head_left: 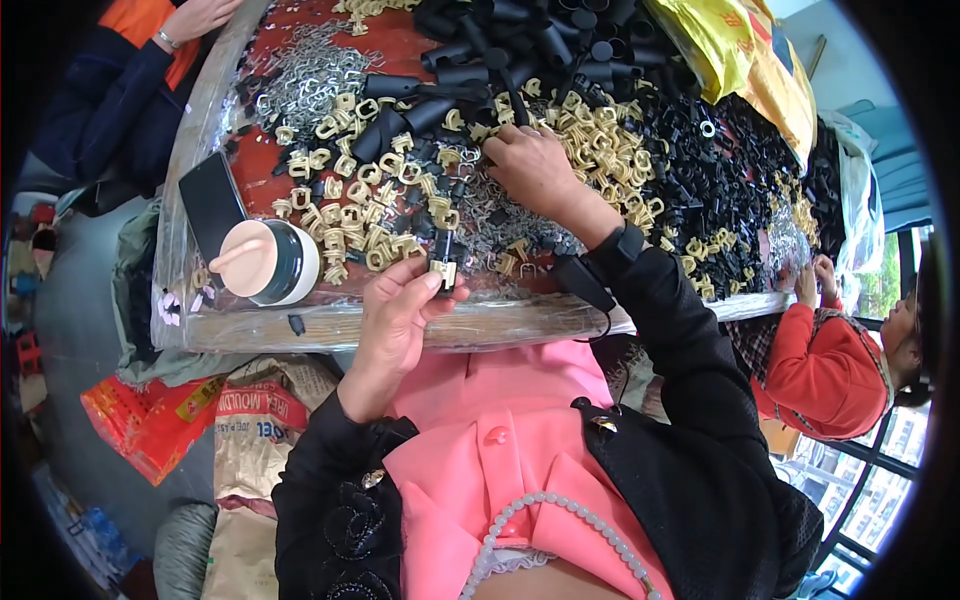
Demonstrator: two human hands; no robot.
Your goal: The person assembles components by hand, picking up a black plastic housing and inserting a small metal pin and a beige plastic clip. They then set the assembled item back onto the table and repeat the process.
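Observation:
My left hand is closed in a pinch near the table's front edge. Between its thumb and fingers stands a small assembly of a cream plastic clip and a black piece. Further in, my right hand reaches over the heap with its fingers curled down; whatever is at their tips is hidden. Cream plastic clips lie to the right of it, and black tubes lie beyond. Small metal hooks are scattered below the right wrist.
A phone and a lidded jar stand at the table's left. Metal wire parts and small black parts form heaps. Yellow bags lie far right. One person's hand is far left; a red-sleeved person sits right.

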